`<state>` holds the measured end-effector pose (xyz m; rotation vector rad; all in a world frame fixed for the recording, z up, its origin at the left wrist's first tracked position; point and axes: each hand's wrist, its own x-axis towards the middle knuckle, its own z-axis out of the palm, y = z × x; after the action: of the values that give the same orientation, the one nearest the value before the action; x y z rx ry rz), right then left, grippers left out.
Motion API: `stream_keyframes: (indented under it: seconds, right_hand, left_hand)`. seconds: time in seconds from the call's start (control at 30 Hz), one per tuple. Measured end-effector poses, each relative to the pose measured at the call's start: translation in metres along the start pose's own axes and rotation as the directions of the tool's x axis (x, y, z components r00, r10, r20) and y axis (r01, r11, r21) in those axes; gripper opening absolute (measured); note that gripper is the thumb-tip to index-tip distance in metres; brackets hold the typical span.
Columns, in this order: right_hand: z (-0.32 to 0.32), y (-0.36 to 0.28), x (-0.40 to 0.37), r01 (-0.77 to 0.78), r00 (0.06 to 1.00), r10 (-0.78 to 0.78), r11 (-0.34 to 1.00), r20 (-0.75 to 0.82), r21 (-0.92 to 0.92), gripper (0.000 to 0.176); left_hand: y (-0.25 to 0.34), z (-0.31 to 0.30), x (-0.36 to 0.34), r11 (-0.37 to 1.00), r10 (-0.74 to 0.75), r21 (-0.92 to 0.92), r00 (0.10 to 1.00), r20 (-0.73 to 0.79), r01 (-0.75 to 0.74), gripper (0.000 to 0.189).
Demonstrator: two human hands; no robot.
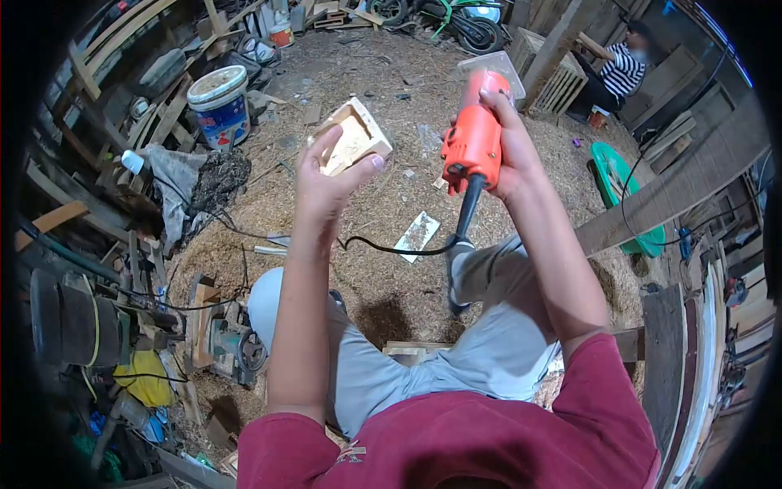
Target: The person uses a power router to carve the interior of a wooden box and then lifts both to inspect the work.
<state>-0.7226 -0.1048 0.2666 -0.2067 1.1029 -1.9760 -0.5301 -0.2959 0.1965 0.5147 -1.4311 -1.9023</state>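
Note:
My left hand [324, 181] is closed around a small pale wooden block [352, 140] with a hollowed-out recess facing me. Thumb and fingers grip it from either side. An orange trim router [474, 134] is wrapped in my right hand [511, 151], its cord end pointing back toward me. At its far end sits a clear plastic base [498, 63], slightly blurred. The router's black cord [399, 247] drops from the tool and runs left above the floor. The two held things are apart.
Sawdust and shavings cover the floor [358, 285], where a white flat piece [418, 236] lies. A paint bucket [218, 104] stands left, a green basin [623, 196] right. A slanting wooden post [684, 171] crosses at right. Another person [623, 69] sits far right.

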Motion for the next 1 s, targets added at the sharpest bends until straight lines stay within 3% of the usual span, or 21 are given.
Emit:
stream_keyframes:
  seconds: [0.13,0.2,0.27,0.3,0.4,0.5,0.57,0.77,1.0]
  right_hand:
    - [-0.017,0.000,0.010,0.004,1.000,-0.007,0.995,0.024,0.095,0.067]
    - [-0.038,0.003,0.018,-0.042,0.999,0.037,0.990,0.038,0.135,0.068]
    - [-0.064,0.010,0.016,-0.116,0.993,0.112,0.978,0.035,0.171,0.067]
    - [-0.072,0.013,0.013,-0.119,0.993,0.118,0.969,0.017,0.215,0.067]
    - [-0.084,0.009,0.008,-0.090,0.995,0.098,0.953,-0.015,0.288,0.066]
    - [-0.092,0.002,0.005,-0.057,0.998,0.063,0.951,-0.010,0.303,0.065]
    - [-0.097,-0.003,0.004,-0.051,0.999,0.051,0.953,0.006,0.300,0.064]
    - [-0.112,-0.020,-0.011,0.062,0.987,-0.008,0.941,-0.158,0.333,0.064]
    - [-0.129,-0.037,-0.042,0.109,0.990,-0.063,0.913,-0.130,0.393,0.057]
  left_hand:
    - [-0.010,0.015,-0.002,0.943,0.181,0.293,0.982,-0.054,-0.157,0.084]
    - [-0.015,0.028,-0.010,0.812,0.299,0.518,0.954,0.030,-0.271,0.087]
    - [-0.019,0.043,-0.019,0.592,0.393,0.720,0.909,0.136,-0.363,0.093]
    - [-0.017,0.053,-0.027,0.534,0.419,0.748,0.892,0.171,-0.395,0.097]
    - [-0.017,0.080,-0.031,0.366,0.513,0.784,0.812,0.280,-0.501,0.116]
    - [-0.020,0.104,-0.030,0.265,0.549,0.781,0.754,0.359,-0.565,0.118]
    - [-0.028,0.117,-0.025,0.252,0.554,0.766,0.737,0.387,-0.592,0.119]
    - [-0.028,0.156,-0.028,0.255,0.519,0.739,0.733,0.440,-0.624,0.114]
    - [-0.032,0.196,-0.047,0.196,0.533,0.732,0.697,0.479,-0.652,0.113]
